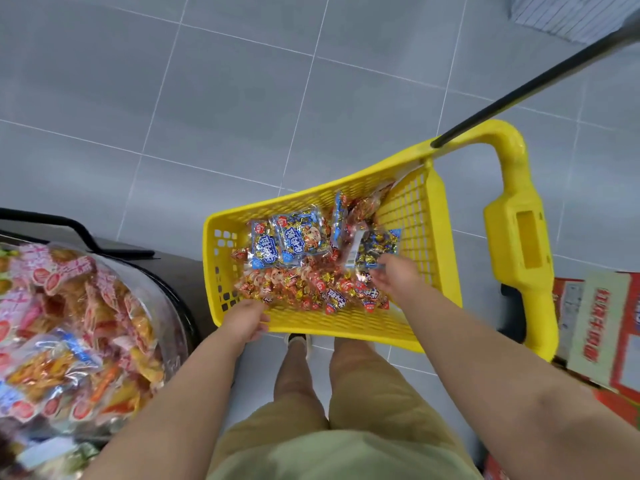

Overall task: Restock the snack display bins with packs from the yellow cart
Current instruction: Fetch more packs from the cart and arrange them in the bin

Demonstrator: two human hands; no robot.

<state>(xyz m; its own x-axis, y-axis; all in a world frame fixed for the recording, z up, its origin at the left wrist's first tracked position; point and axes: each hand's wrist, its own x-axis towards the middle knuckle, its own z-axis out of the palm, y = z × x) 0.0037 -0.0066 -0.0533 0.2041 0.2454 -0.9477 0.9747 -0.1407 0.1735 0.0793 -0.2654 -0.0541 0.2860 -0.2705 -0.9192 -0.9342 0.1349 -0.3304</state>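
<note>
The yellow cart point(346, 327) stands on the floor straight ahead of me, holding several snack packs: blue ones point(296, 239) at the back, red and gold ones point(294, 287) in front. My right hand point(393, 275) reaches into the cart and pinches the lower edge of a blue pack of gold-wrapped candies point(374, 247), lifting it a little. My left hand point(247, 320) grips the cart's near left rim. The snack display bin point(166, 296), a clear round tub, is at my left and heaped with pink, orange and blue packs point(69, 327).
Grey tiled floor point(225, 98) stretches beyond the cart. The cart's yellow handle point(519, 237) and a black pole point(519, 88) rise at the right. Red and white cartons point(599, 327) sit on the floor at the far right. My legs stand just behind the cart.
</note>
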